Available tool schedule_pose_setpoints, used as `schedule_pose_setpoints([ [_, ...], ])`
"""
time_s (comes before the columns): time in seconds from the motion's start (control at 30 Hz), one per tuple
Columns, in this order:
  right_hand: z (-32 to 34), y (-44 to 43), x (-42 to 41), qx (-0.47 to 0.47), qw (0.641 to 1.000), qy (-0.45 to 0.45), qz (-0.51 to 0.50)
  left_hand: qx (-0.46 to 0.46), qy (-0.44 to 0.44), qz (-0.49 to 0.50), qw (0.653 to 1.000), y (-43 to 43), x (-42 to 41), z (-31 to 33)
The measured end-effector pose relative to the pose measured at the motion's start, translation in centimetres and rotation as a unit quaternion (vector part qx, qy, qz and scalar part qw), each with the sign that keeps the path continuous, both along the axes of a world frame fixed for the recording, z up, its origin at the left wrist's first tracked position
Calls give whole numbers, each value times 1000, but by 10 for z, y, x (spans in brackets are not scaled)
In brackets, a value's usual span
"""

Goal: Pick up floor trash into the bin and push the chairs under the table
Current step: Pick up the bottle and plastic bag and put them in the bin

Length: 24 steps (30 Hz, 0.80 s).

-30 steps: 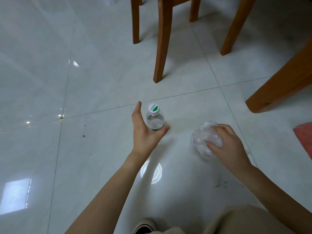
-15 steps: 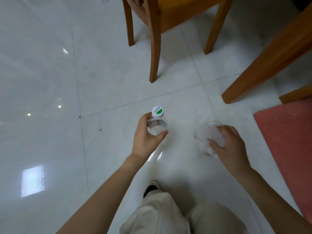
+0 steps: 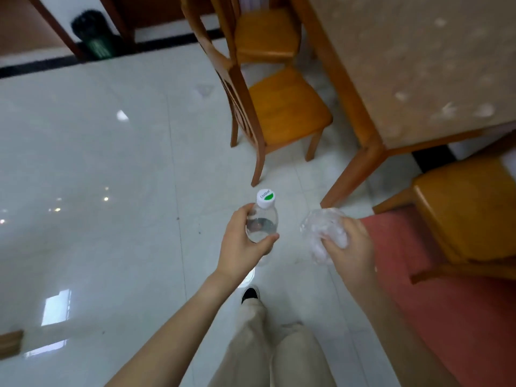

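My left hand (image 3: 241, 244) grips a clear plastic bottle (image 3: 262, 219) with a white and green cap, held upright above the floor. My right hand (image 3: 349, 247) holds a crumpled ball of clear plastic wrap (image 3: 321, 230). A green bin with a black liner (image 3: 93, 34) stands far off at the upper left by the wall. A wooden chair (image 3: 282, 107) stands pulled out from the table (image 3: 418, 65), with a second chair (image 3: 266, 34) behind it. A third chair (image 3: 469, 208) is at the right.
White glossy floor tiles (image 3: 97, 163) spread across the left. A red mat (image 3: 446, 317) lies at the lower right under the third chair. My legs in beige trousers (image 3: 268, 344) and a dark shoe (image 3: 250, 293) show below. Wooden legs (image 3: 55, 26) lean near the bin.
My left hand closed round the bottle and lifted it off the floor. The view rose and tilted up, bringing the table, chairs and bin into sight. The right hand kept the plastic ball.
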State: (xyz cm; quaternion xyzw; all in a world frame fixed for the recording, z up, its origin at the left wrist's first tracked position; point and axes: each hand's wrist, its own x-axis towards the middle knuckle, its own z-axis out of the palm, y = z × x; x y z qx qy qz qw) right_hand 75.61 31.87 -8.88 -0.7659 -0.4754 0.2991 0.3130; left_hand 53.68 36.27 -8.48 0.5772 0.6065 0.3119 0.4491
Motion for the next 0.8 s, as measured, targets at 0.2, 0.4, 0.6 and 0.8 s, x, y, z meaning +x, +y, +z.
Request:
schedule_pose_setpoints([
  [0.2, 76, -34, -22, 37, 999, 21, 33, 80, 64, 41, 994, -62, -17, 84],
  [0.4, 100, -55, -39, 39, 991, 40, 125, 86, 39, 192, 977, -133, -30, 110],
  [0.6, 107, -63, -80, 35, 979, 63, 189, 80, 20, 292, 953, -185, -61, 118],
  [0.8, 118, -70, -138, 39, 959, 82, 268, 72, 24, 382, 921, -216, -102, 122],
])
